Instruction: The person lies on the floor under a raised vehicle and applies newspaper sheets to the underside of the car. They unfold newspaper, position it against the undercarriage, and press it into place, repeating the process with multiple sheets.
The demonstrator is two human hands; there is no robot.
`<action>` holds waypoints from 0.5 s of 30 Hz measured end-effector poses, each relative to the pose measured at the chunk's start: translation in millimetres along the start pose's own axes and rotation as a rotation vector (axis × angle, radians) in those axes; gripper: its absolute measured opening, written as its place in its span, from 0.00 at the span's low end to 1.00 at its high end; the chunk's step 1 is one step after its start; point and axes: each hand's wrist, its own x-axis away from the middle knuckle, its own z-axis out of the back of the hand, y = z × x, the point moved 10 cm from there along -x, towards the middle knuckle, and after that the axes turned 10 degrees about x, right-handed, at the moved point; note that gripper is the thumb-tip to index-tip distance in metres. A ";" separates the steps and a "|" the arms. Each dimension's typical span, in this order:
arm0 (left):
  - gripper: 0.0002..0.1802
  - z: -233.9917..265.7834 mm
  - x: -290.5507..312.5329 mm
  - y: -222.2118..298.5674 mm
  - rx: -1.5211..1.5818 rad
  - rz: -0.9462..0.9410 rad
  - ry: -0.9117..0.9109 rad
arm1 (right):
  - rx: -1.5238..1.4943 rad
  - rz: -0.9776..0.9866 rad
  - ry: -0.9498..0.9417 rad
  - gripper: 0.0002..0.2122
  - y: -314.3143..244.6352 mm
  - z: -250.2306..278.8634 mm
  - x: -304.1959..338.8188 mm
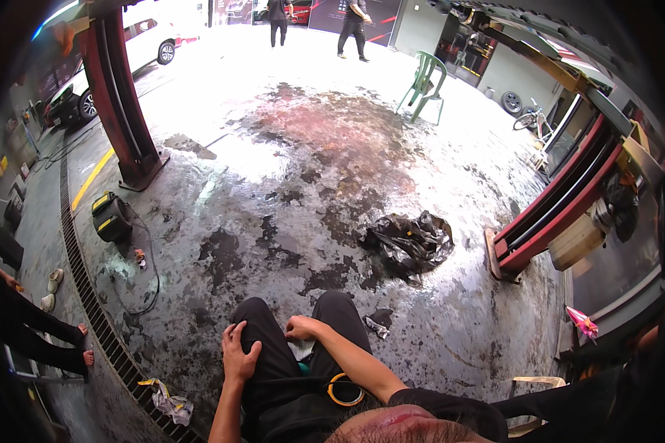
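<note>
My left hand point(240, 356) lies on my left thigh with its fingers spread, holding nothing. Between my knees is my right hand point(303, 328), its fingers curled. A whitish piece of cloth or paper point(301, 348) shows just below it; whether the fingers grip it is hidden. Lower down between my thighs a bit of something green point(303, 367) peeks out. A yellow ring-shaped thing point(335, 389) rests at my lap beside my right forearm. I am seated, with black trousers covering both legs.
A crumpled black plastic bag point(410, 244) lies ahead on the stained floor. Red lift posts point(118, 96) point(550, 199) stand either side. Left are a black-and-yellow machine point(112, 218) with a cable, a floor grate point(89, 258) and another person's legs point(52, 336). A green chair point(423, 85) stands farther off.
</note>
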 end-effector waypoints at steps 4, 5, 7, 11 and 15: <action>0.37 3.7 3.0 1.6 0.009 0.018 0.008 | 0.016 0.045 -0.020 0.18 -7.0 1.3 3.2; 0.37 4.8 3.2 1.9 0.011 0.024 0.012 | 0.024 0.061 -0.031 0.18 -10.5 2.3 6.1; 0.37 8.9 4.2 7.0 0.015 -0.017 0.022 | 0.015 0.040 -0.004 0.18 -7.7 1.0 3.0; 0.37 22.9 16.9 38.9 -0.021 -0.106 0.077 | -0.010 0.015 0.088 0.17 -7.2 15.4 8.1; 0.37 35.6 31.1 72.8 -0.064 -0.169 0.124 | -0.071 0.095 0.184 0.15 -11.2 41.6 26.2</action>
